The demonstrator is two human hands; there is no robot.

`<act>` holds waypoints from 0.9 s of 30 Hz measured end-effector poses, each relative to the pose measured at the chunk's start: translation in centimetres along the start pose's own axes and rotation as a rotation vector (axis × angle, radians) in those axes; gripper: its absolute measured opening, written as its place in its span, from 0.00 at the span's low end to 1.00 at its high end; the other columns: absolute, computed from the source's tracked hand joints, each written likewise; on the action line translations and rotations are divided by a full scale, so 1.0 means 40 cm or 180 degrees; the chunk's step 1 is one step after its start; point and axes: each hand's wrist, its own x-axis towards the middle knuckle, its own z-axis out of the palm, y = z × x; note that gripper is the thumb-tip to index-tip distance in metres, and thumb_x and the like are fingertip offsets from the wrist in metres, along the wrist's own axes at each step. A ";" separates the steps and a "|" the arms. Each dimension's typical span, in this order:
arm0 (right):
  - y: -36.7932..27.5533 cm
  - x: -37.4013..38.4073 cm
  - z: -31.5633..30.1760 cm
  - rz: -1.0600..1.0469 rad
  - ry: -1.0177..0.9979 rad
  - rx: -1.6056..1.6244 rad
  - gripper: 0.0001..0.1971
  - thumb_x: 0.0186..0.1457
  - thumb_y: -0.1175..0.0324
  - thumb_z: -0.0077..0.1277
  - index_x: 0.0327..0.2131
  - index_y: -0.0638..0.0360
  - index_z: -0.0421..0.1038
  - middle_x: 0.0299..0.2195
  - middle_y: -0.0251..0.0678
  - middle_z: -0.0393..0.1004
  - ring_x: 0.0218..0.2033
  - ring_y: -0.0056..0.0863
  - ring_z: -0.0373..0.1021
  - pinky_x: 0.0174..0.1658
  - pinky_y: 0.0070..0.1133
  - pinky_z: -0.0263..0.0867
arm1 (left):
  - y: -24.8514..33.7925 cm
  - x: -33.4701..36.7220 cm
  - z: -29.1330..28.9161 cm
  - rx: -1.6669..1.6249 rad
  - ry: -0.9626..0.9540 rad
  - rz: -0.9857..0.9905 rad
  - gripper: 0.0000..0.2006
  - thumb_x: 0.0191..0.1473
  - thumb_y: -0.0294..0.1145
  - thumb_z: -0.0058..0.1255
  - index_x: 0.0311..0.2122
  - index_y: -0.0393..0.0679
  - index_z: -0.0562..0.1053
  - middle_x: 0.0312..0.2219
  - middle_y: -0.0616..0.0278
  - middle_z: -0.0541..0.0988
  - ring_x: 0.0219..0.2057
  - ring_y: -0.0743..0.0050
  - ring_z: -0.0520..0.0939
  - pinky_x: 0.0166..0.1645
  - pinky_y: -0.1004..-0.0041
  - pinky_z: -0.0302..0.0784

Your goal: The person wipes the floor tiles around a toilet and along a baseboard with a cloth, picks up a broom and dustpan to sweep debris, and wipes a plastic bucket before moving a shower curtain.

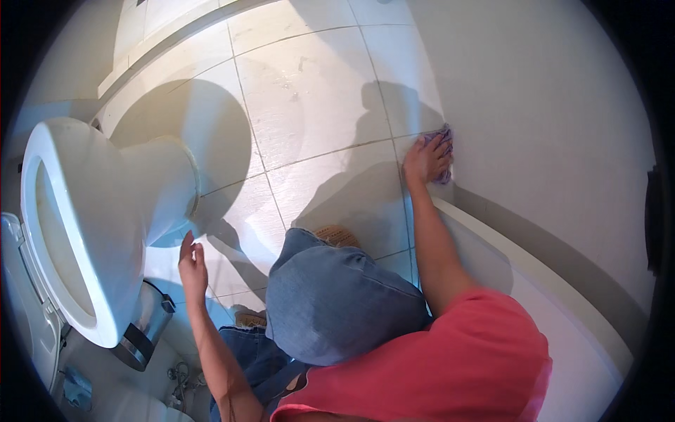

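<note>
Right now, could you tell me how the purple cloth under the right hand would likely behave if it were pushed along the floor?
The purple cloth looks bunched and creased under the right hand, so it is probably floppy and light. On the glossy floor tiles it should slide easily, though it may fold over itself where it meets the wall.

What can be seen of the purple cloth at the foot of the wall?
The purple cloth is small, soft and crumpled, lilac in colour. It lies bunched under the right hand, which presses it against the base of the white wall, where the wall meets the pale tiled floor. Only its top and right edges show past the fingers; the rest is covered. The hand's shadow falls on the wall just above it.
</note>
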 end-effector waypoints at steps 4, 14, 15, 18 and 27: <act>-0.183 0.081 0.026 0.0250 -0.0074 0.0548 0.28 0.56 0.55 0.39 0.57 0.59 0.56 0.61 0.47 0.49 0.61 0.50 0.46 0.61 0.41 0.40 | 0.132 0.027 0.084 -0.0118 -0.0907 -0.0063 0.19 0.55 0.31 0.46 0.51 0.38 0.66 0.49 0.49 0.71 0.50 0.54 0.72 0.50 0.66 0.69; -0.449 -0.151 -0.085 -0.2793 -0.2094 0.0602 0.26 0.49 0.63 0.47 0.52 0.62 0.61 0.55 0.46 0.59 0.55 0.46 0.56 0.53 0.40 0.53 | 0.255 0.160 0.094 0.0011 -0.0533 0.0785 0.19 0.57 0.35 0.43 0.52 0.40 0.65 0.49 0.48 0.70 0.49 0.49 0.71 0.51 0.66 0.66; -0.339 -0.091 -0.077 -0.2376 -0.0574 0.1821 0.27 0.50 0.62 0.46 0.53 0.62 0.60 0.53 0.45 0.61 0.53 0.46 0.57 0.50 0.41 0.54 | 0.243 0.159 0.084 0.0013 -0.0546 0.0749 0.19 0.57 0.35 0.43 0.52 0.40 0.65 0.49 0.48 0.70 0.49 0.49 0.71 0.51 0.66 0.66; -0.150 0.178 0.012 -0.0732 -0.0023 0.0214 0.28 0.58 0.49 0.36 0.58 0.53 0.56 0.60 0.41 0.54 0.60 0.53 0.47 0.61 0.41 0.41 | 0.196 0.148 0.051 -0.0107 -0.0659 0.0715 0.19 0.58 0.34 0.43 0.53 0.38 0.64 0.50 0.49 0.70 0.50 0.55 0.71 0.52 0.69 0.67; -0.835 -0.025 -0.004 -0.1828 -0.0476 0.1719 0.17 0.53 0.61 0.41 0.44 0.57 0.69 0.48 0.39 0.68 0.53 0.40 0.59 0.55 0.38 0.48 | 0.172 0.093 0.175 -0.1084 -0.0465 -0.0219 0.20 0.58 0.34 0.43 0.54 0.40 0.64 0.48 0.50 0.71 0.47 0.63 0.74 0.49 0.70 0.70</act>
